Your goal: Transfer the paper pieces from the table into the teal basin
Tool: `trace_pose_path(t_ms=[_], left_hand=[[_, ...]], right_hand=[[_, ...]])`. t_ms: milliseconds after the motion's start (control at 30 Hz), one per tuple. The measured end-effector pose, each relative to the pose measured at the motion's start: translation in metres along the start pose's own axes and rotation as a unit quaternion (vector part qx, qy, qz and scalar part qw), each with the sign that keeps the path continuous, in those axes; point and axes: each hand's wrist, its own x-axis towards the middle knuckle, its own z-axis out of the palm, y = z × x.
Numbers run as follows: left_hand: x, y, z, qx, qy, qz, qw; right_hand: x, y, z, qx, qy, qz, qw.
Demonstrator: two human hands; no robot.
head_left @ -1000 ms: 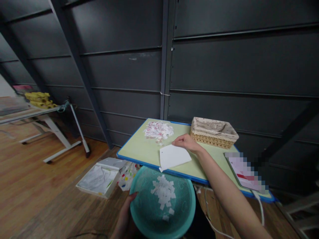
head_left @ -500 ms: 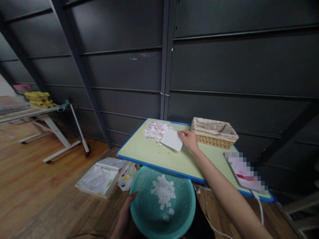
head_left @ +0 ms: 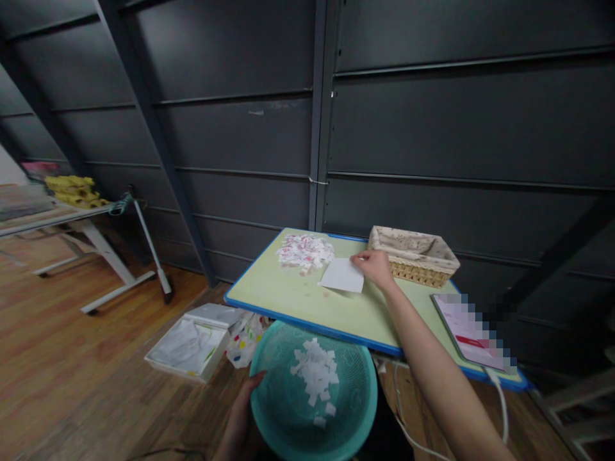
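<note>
My right hand [head_left: 375,267] pinches a white paper sheet [head_left: 343,275] by its upper right corner, just over the table. Left of the sheet lies a heap of small paper pieces [head_left: 303,250], white with pinkish marks. Below the table's front edge is a green plastic basket [head_left: 358,410], its floor partly covered by small white paper squares [head_left: 316,370]. My left hand [head_left: 250,390] grips the basket's left rim, thumb on the inside and the other fingers hidden behind the wall.
The yellow-green table [head_left: 269,298] has a blue edge. A cloth-lined wicker basket [head_left: 418,272] and a tablet [head_left: 473,333] with a white cable sit on its right side. On the floor at left are an open white box [head_left: 189,346] and a dotted plastic bag [head_left: 244,339].
My right hand has moved a little to the right with the paper sheet, away from the heap of pieces. My left hand and the green basket have stayed in place.
</note>
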Motion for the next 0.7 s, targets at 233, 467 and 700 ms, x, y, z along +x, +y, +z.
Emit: trace_pose_path(t_ms=[233, 467, 700], left_hand=[[0.0, 0.001, 0.001, 0.022, 0.007, 0.01, 1.0], [-0.005, 0.003, 0.008, 0.005, 0.024, -0.006, 1.0], [-0.002, 0.001, 0.003, 0.018, 0.008, -0.004, 1.0]], right_hand=[[0.0, 0.006, 0.004, 0.139, -0.072, 0.033, 0.987], [0.001, 0.008, 0.006, 0.151, -0.001, 0.058, 0.987], [-0.004, -0.019, 0.028, 0.046, 0.043, -0.039, 0.997]])
